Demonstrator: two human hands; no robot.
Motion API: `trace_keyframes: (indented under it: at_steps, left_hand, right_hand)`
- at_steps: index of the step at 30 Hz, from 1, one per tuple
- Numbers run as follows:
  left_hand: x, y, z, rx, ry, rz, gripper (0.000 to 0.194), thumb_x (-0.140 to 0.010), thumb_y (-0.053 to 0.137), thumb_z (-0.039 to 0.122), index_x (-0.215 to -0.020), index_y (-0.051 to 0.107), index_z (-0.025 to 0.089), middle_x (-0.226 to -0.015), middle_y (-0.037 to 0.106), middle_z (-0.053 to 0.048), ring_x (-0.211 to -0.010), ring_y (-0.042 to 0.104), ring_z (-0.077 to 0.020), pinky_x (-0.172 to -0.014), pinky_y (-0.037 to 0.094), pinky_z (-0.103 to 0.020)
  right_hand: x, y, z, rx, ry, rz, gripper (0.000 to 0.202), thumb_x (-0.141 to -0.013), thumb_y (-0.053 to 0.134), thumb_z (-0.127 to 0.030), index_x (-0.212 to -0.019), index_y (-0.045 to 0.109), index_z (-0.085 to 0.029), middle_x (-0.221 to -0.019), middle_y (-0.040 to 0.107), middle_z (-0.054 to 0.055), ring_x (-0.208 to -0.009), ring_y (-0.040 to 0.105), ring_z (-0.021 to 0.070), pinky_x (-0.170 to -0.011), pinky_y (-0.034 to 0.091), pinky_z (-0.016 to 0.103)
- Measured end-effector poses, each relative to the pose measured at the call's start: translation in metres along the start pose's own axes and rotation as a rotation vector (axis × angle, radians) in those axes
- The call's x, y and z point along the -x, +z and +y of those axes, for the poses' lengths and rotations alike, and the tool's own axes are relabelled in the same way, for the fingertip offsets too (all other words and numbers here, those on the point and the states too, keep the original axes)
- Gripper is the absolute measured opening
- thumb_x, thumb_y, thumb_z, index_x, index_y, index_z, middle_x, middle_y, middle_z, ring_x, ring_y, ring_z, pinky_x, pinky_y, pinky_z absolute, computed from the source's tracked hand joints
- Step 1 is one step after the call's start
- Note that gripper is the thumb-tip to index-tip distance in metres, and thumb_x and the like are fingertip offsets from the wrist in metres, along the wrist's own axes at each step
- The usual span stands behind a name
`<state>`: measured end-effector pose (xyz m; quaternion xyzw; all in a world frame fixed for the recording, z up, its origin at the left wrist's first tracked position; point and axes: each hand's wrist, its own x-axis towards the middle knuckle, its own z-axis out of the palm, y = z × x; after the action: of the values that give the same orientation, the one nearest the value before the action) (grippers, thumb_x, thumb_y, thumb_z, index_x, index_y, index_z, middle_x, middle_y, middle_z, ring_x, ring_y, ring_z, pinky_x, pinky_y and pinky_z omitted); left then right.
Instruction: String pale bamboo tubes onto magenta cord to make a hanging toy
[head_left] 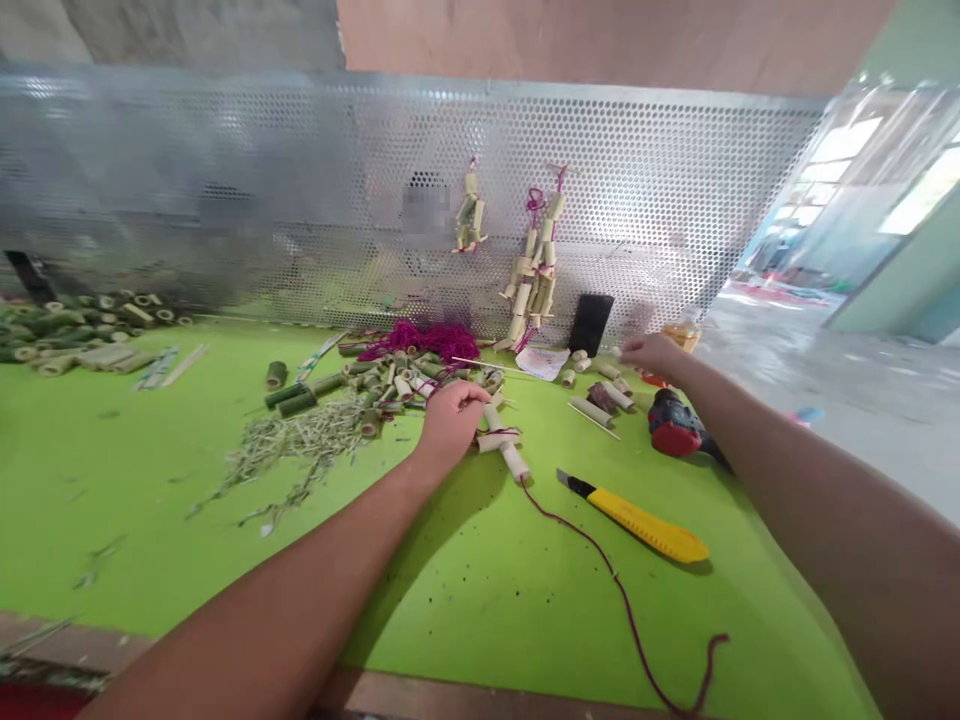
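My left hand rests at the middle of the green table, its fingers closed on the upper end of a small figure of pale bamboo pieces. A dark red cord trails from the figure's lower end toward the front edge. Farther back on the right, my right hand reaches beside small bamboo pieces and an orange-topped bottle; its fingers are bent together, and anything between them is too small to make out. Right of the figure lies a yellow box cutter with its blade out.
Bamboo figures hang on the perforated metal panel. A black phone leans there. A red and black power tool sits under my right forearm. Magenta cord, cut bamboo tubes and shavings lie left.
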<state>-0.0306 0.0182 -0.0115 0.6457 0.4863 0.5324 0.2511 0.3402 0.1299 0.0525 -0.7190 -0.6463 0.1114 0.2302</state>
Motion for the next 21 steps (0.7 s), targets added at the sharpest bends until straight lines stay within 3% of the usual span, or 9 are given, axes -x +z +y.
trace_keyframes:
  at_steps: [4,16,21]
  left_hand:
    - [-0.001,0.000,-0.002,-0.029,0.012,-0.012,0.018,-0.078,0.054,0.013,-0.077,0.071,0.019,-0.081,0.068,-0.001,-0.070,0.057,-0.0141,-0.068,0.046,-0.028]
    - [-0.001,0.000,0.004,-0.052,0.029,-0.030,0.018,-0.076,0.053,0.012,-0.076,0.070,0.018,-0.085,0.070,-0.002,-0.073,0.060,-0.0150,-0.070,0.048,-0.028]
    - [-0.001,0.000,0.003,-0.050,0.030,-0.038,0.017,-0.076,0.054,0.013,-0.075,0.070,0.019,-0.087,0.071,-0.003,-0.079,0.063,-0.0168,-0.074,0.050,-0.029]
  right_hand:
    - [-0.005,0.011,0.003,0.145,-0.016,-0.041,0.005,-0.072,0.072,-0.019,-0.067,0.073,-0.017,-0.056,0.064,0.001,-0.064,0.063,0.0176,-0.065,0.051,0.026]
    - [-0.026,0.039,-0.007,0.380,-0.055,-0.118,0.014,-0.075,0.069,-0.021,-0.082,0.081,-0.017,-0.074,0.076,0.005,-0.075,0.070,0.0194,-0.065,0.049,0.023]
    - [-0.029,0.045,-0.003,0.410,-0.058,-0.134,0.015,-0.076,0.069,-0.022,-0.084,0.081,-0.017,-0.073,0.076,0.004,-0.072,0.068,0.0179,-0.063,0.047,0.022]
